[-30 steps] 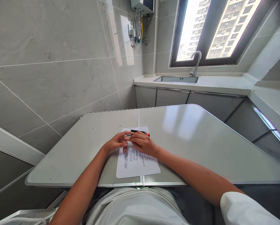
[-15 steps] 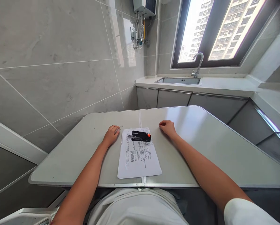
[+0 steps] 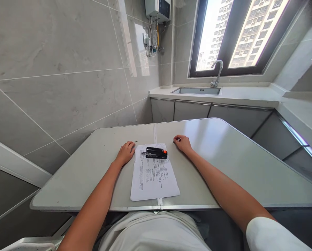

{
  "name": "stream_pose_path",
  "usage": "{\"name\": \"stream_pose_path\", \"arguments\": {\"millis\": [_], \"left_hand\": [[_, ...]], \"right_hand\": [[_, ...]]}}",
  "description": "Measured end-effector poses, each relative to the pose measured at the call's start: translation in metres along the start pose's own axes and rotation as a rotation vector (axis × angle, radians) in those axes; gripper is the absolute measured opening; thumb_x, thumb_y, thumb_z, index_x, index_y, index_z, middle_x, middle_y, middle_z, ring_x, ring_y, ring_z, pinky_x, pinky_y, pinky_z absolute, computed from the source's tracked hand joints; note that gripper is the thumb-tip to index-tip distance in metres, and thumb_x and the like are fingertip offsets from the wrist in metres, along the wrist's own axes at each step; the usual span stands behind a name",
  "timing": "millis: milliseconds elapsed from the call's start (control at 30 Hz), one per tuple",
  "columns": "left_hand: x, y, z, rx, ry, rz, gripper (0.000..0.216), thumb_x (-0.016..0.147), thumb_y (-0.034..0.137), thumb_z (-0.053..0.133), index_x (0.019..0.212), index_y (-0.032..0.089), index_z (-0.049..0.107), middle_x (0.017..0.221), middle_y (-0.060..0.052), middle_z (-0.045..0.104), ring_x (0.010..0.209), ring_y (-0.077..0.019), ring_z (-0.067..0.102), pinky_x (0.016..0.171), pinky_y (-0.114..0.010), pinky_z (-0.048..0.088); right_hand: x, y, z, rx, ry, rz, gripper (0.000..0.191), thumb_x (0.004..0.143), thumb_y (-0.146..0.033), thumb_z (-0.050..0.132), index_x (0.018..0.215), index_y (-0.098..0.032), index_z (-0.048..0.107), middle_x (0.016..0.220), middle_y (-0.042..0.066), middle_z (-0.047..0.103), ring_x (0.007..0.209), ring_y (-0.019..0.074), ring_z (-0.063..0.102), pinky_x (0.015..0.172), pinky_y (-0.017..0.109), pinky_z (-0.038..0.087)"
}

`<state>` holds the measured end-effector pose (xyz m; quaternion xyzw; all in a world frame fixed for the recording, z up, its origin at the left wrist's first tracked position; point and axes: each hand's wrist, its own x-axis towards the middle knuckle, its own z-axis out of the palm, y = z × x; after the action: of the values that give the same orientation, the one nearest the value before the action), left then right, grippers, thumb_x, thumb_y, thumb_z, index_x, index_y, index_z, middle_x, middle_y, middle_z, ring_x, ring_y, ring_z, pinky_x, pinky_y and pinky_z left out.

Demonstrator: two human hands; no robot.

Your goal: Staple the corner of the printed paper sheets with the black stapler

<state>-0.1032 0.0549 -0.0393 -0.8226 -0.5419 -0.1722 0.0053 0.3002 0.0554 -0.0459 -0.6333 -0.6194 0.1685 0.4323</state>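
Note:
A black stapler [image 3: 156, 153] with an orange end lies across the upper part of a stack of printed paper [image 3: 156, 190]. A metal strip sticks out of the stapler's left end. Just left of the stack, my left hand [image 3: 126, 152] rests palm down on the table, fingers lying by the paper's edge. A tiny dark bit [image 3: 136, 141] lies just beyond its fingertips. To the right of the paper, my right hand [image 3: 183, 143] is pinched on a small dark piece [image 3: 174, 142], too small to name. Neither hand touches the stapler.
The pale folding table [image 3: 223, 174] has a centre seam running under the paper. Beyond it are a counter with a sink [image 3: 197, 90], a tap [image 3: 217, 73] and a window. A tiled wall [image 3: 67, 97] stands on the left, with a water heater [image 3: 158, 10] at the back.
My right hand has shifted slightly left, and a dark piece now shows at its fingertips. A dark bit is clearer beside my left fingers. The camera view has moved slightly.

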Motion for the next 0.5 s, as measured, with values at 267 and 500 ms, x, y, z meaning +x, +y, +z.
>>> {"name": "stream_pose_path", "arguments": {"millis": [267, 500], "left_hand": [[0.018, 0.005, 0.006, -0.042, 0.043, -0.011, 0.046, 0.101, 0.02, 0.04, 0.142, 0.019, 0.061, 0.158, -0.009, 0.053, 0.142, -0.0256, 0.052, 0.119, -0.045, 0.042], [0.024, 0.002, 0.014, -0.044, -0.03, 0.042, 0.047, 0.101, 0.017, 0.04, 0.141, 0.021, 0.064, 0.154, -0.006, 0.057, 0.141, -0.0253, 0.052, 0.121, -0.045, 0.039]], "right_hand": [[-0.007, -0.007, 0.0, -0.02, 0.033, 0.028, 0.02, 0.079, -0.028, 0.057, 0.079, -0.021, 0.077, 0.072, 0.004, 0.073, 0.072, 0.0204, 0.064, 0.072, 0.03, 0.046], [-0.005, -0.007, -0.001, 0.024, -0.03, 0.036, 0.022, 0.081, -0.029, 0.055, 0.075, -0.022, 0.076, 0.076, 0.003, 0.076, 0.079, 0.0199, 0.069, 0.075, 0.028, 0.049]]}}
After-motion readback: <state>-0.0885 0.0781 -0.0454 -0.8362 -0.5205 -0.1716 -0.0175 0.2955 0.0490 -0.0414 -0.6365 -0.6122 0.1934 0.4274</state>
